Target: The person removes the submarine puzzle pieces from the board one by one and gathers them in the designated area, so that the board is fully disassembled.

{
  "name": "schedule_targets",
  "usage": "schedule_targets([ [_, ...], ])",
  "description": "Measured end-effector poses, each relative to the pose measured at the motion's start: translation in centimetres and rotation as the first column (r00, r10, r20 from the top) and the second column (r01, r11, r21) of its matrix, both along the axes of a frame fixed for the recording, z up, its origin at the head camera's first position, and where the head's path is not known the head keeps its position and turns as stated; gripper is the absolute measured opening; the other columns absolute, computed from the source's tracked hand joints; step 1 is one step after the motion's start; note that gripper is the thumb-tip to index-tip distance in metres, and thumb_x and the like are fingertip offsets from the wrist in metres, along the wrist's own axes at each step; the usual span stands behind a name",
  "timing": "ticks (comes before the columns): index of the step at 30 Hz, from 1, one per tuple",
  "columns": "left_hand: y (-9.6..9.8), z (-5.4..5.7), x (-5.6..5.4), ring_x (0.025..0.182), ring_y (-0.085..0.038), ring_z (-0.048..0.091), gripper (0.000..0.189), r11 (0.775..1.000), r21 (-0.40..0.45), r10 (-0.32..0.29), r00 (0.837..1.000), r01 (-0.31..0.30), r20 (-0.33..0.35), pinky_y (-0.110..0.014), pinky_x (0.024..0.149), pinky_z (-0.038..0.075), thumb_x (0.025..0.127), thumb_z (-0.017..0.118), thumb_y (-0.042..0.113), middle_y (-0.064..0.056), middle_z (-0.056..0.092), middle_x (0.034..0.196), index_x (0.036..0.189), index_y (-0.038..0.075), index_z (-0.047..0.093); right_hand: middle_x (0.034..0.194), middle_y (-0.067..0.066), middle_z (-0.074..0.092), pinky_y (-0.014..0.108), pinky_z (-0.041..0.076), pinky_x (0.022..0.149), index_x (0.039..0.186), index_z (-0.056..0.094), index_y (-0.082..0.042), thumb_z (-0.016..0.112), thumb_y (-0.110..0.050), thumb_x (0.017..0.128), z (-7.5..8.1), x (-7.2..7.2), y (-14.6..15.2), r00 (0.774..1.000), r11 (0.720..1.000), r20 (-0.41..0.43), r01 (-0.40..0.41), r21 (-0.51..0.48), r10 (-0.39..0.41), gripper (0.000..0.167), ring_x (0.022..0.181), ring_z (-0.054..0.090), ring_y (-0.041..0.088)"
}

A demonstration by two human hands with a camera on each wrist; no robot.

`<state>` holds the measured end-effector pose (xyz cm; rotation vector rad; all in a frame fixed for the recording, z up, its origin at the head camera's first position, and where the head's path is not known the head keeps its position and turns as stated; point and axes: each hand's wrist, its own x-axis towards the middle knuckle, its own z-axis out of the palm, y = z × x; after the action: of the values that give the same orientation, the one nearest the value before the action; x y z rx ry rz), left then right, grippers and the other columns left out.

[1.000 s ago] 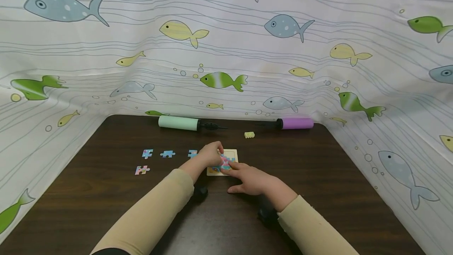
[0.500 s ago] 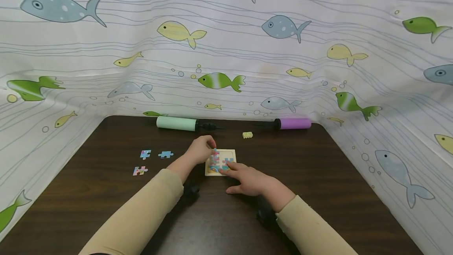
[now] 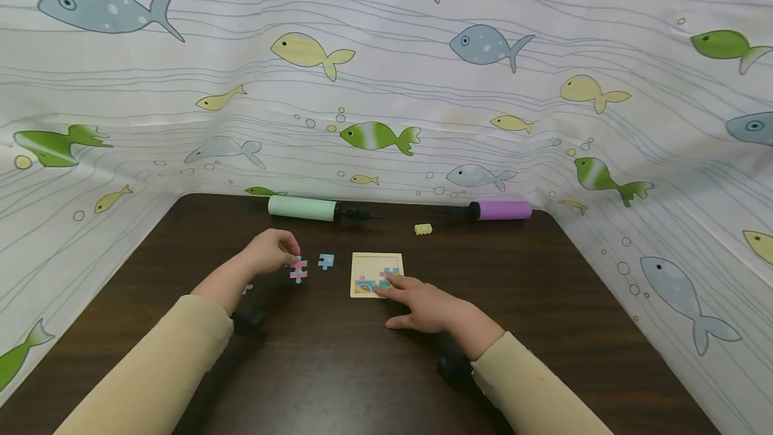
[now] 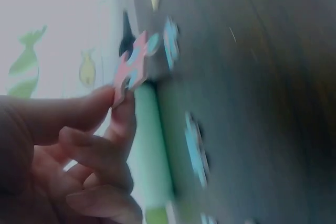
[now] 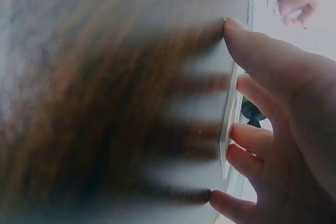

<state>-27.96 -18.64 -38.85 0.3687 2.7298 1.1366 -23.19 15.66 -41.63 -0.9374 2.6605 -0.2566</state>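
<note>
My left hand (image 3: 268, 252) pinches a pink-and-blue jigsaw puzzle piece (image 3: 298, 270) between thumb and forefinger, just left of a loose blue piece (image 3: 326, 261). The left wrist view shows the held jigsaw piece (image 4: 131, 68) tilted up off the table. My right hand (image 3: 430, 304) rests with fingers spread at the near right of a small wooden puzzle tray (image 3: 370, 258). In the right wrist view its fingertips touch the tray edge (image 5: 229, 103) and the thumb the table. Several joined pieces (image 3: 365, 287) lie along the tray's near side and right, partly under my fingers.
A piece (image 3: 247, 288) shows partly behind my left wrist. At the table's back lie a mint-green cylinder (image 3: 302, 208) and a purple one (image 3: 504, 211), both with black ends. A pale yellow toy brick (image 3: 423, 229) sits between them. A fish-print curtain (image 3: 386, 86) surrounds the table.
My left hand has taken the pink-and-blue jigsaw piece out of the tray and carried it left. The tray's left side is uncovered. My right hand has stayed in place.
</note>
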Motion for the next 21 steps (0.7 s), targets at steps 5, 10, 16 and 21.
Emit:
schedule_targets([
  [5, -2.5, -0.5, 1.0, 0.068, -0.022, 0.047, 0.004, 0.999, -0.009, -0.032, 0.996, 0.033, 0.077, -0.037, 0.060, 0.040, 0.088, 0.067, 0.002, -0.008, 0.059, 0.084, 0.090, 0.003, 0.064, 0.163, 0.004, 0.016, 0.052, 0.030, 0.109, 0.155, 0.032, -0.031, 0.063, -0.049, 0.093, 0.0, 0.1, 0.1, 1.000, 1.000, -0.001, 0.004, -0.002, -0.004, 0.073, 0.146, 0.022, 0.029],
  [10, -3.1, -1.3, 1.4, 0.050, -0.016, 0.037, 0.004, 1.000, 0.021, -0.008, 0.987, 0.004, 0.162, -0.031, 0.046, 0.034, 0.088, 0.065, 0.002, -0.005, 0.051, 0.070, 0.091, 0.002, 0.063, 0.163, 0.002, 0.016, 0.051, 0.030, 0.109, 0.155, 0.030, -0.033, 0.063, -0.050, 0.093, -0.1, 0.2, 0.1, 1.000, 1.000, 0.004, 0.006, 0.007, -0.006, 0.073, 0.146, 0.022, 0.028],
  [16, -3.0, -1.8, 1.3, 0.047, -0.013, 0.032, 0.004, 0.999, 0.007, 0.031, 0.985, -0.033, 0.167, -0.027, 0.042, 0.030, 0.090, 0.064, 0.005, -0.001, 0.045, 0.061, 0.090, 0.001, 0.062, 0.163, 0.004, 0.016, 0.050, 0.030, 0.110, 0.155, 0.031, -0.031, 0.063, -0.049, 0.093, 0.0, 0.0, 0.0, 1.000, 1.000, -0.003, -0.006, 0.004, 0.006, 0.072, 0.146, 0.021, 0.028],
  [21, -3.0, -2.1, 1.0, 0.045, -0.013, 0.030, 0.004, 0.999, -0.010, 0.050, 0.986, -0.049, 0.161, -0.027, 0.041, 0.029, 0.090, 0.065, 0.006, 0.000, 0.043, 0.058, 0.089, 0.002, 0.063, 0.163, 0.004, 0.016, 0.049, 0.030, 0.110, 0.156, 0.031, -0.030, 0.063, -0.047, 0.093, 0.3, 0.0, -0.1, 1.000, 1.000, 0.002, -0.012, 0.004, 0.012, 0.072, 0.147, 0.020, 0.027],
])
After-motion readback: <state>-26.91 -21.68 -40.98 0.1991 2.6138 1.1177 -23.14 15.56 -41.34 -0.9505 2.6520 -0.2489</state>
